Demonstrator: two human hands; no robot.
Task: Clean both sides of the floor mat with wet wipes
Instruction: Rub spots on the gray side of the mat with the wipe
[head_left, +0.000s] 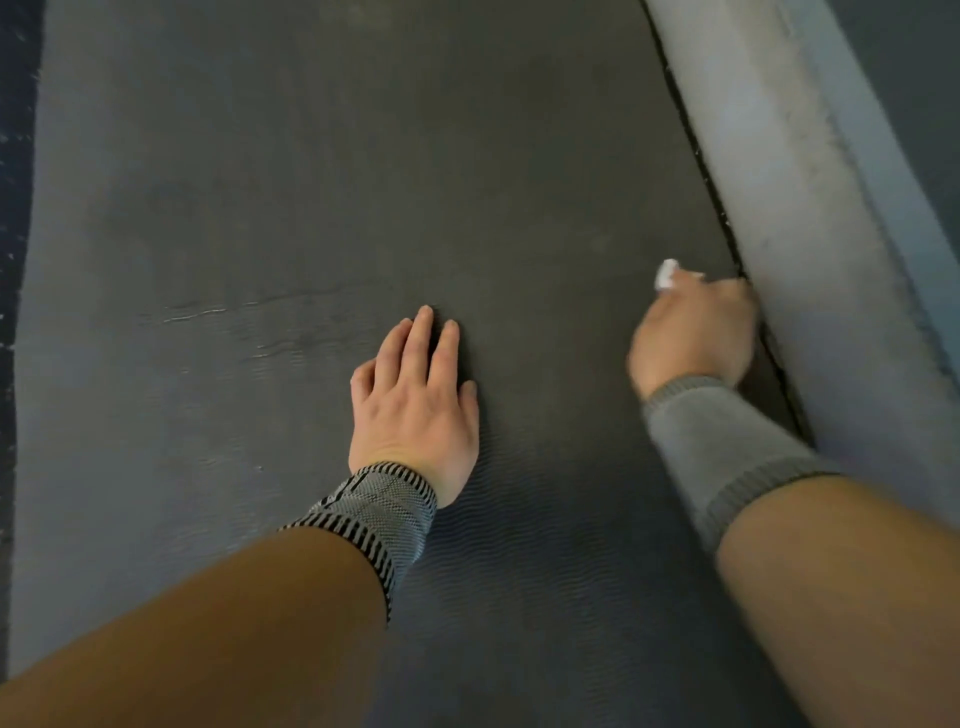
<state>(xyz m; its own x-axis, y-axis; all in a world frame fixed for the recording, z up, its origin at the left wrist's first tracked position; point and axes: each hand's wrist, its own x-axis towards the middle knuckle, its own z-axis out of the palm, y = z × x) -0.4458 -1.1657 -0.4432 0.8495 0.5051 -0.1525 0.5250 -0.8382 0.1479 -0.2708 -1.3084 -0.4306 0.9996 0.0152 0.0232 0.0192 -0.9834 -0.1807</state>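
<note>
**Head view: wiping along the mat's right edge, underside not yet shown**

Head camera looks down on a dark grey floor mat that fills most of the frame, its ribbed texture plain at lower centre. The left hand lies flat on the mat at centre frame, fingers straight and pressing down, holding nothing. The right hand, blurred, sits at centre right just beside the mat's right edge, its fingers curled round a white wet wipe, of which only a small bunched bit shows past the knuckles. A pale grey raised ledge runs diagonally along that edge from upper centre to lower right.

Progress, as a judgement: the face now up is being wiped, with the work at the right border. Faint streaks and light marks at centre left may be damp or scuffs; I cannot tell which. How much of this face is done cannot be read, and the mat lies flat, so the other side seemingly remains.

No brand, label or writing is legible anywhere, including on both wrist sleeves.
</note>
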